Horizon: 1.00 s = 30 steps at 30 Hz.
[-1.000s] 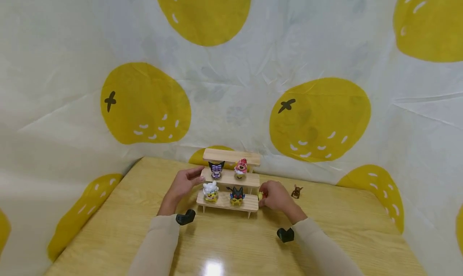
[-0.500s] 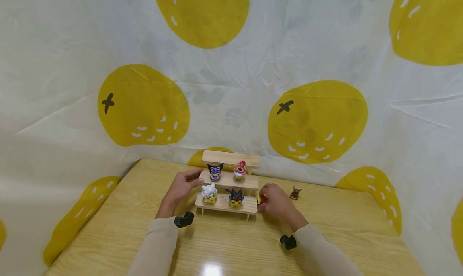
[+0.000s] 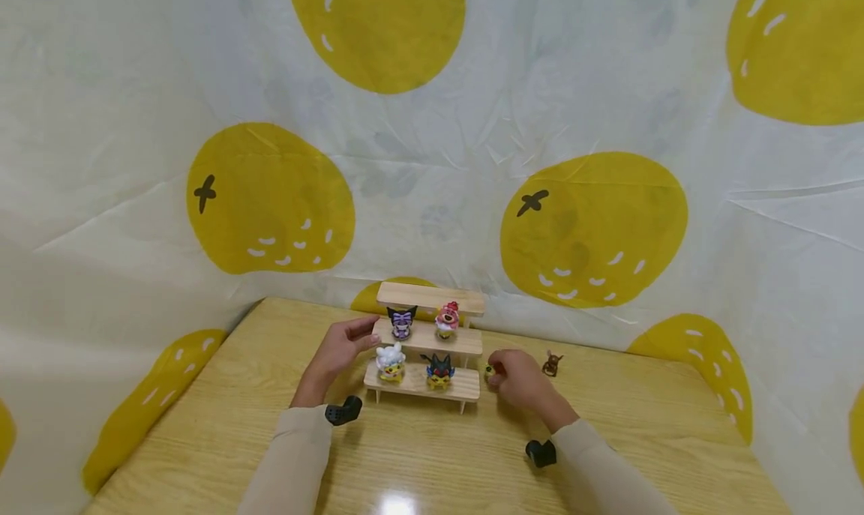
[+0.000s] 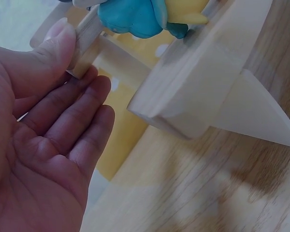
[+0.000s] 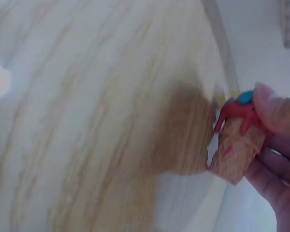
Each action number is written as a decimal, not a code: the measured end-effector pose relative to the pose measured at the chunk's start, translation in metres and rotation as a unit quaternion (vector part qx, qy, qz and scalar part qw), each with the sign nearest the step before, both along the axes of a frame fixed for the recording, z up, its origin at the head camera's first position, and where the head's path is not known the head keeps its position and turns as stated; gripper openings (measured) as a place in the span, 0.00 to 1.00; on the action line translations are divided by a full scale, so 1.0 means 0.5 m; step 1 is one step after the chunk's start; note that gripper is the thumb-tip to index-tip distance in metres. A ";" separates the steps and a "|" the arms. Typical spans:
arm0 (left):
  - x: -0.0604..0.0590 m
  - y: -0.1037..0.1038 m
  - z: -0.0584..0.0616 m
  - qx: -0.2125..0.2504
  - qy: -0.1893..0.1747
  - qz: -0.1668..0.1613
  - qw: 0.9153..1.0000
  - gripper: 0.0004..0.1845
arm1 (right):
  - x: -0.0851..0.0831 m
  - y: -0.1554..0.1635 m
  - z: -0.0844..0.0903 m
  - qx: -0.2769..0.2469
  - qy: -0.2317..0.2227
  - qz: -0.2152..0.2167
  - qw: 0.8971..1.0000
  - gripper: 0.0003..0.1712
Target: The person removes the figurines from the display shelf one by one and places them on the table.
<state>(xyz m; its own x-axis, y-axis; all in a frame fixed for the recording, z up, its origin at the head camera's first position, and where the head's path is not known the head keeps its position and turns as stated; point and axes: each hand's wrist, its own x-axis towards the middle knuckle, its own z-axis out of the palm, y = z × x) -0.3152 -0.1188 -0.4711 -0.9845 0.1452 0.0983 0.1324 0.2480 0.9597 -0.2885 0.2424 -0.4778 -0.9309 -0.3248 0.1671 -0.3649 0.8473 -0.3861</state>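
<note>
A three-tier wooden display stand (image 3: 430,296) stands on the table. My left hand (image 3: 340,348) holds the left end of its middle board, the thumb (image 4: 60,43) on the board's edge and the fingers by its underside. Beside the stand's right end, my right hand (image 3: 525,381) pinches a small figurine (image 5: 238,150) with a red, drip-like top and a waffle-cone part. Only a yellowish bit of it shows in the head view. The middle board carries a purple-and-black figurine (image 3: 401,323) and a pink one (image 3: 448,321). White-topped (image 3: 390,363) and black-eared figurines (image 3: 439,372) stand on the bottom board.
A small brown figurine (image 3: 552,363) sits on the wooden table (image 3: 432,455), right of my right hand. White cloth (image 3: 432,193) with large yellow fruit prints hangs behind and at both sides. Light glares off the table's front.
My right hand has shifted slightly right, away from the stand, with the figurine. The figurine appears turned, its red part no longer showing in the head view. My left hand stays put.
</note>
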 end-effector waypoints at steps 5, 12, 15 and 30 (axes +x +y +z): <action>-0.002 0.000 -0.001 -0.008 0.000 -0.005 1.000 0.26 | -0.007 0.023 -0.007 -0.118 -0.027 -0.025 0.992 0.10; -0.007 -0.005 0.000 -0.009 0.004 -0.006 1.000 0.26 | -0.024 0.045 0.001 -0.243 -0.055 -0.058 0.967 0.14; -0.005 -0.006 -0.001 -0.014 -0.005 -0.009 1.000 0.26 | -0.028 0.053 0.004 -0.263 -0.068 -0.075 0.959 0.15; -0.008 -0.008 -0.008 -0.008 0.005 -0.009 1.000 0.26 | -0.068 0.051 -0.002 -0.304 -0.037 -0.087 0.948 0.10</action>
<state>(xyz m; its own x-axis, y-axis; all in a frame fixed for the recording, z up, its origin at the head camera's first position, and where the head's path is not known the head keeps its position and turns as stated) -0.3191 -0.1228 -0.4749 -0.9806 0.1647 0.1063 0.1472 0.2610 0.9540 -0.3223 0.2680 -0.4787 -0.9782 -0.0289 0.2055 -0.1918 0.5044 -0.8419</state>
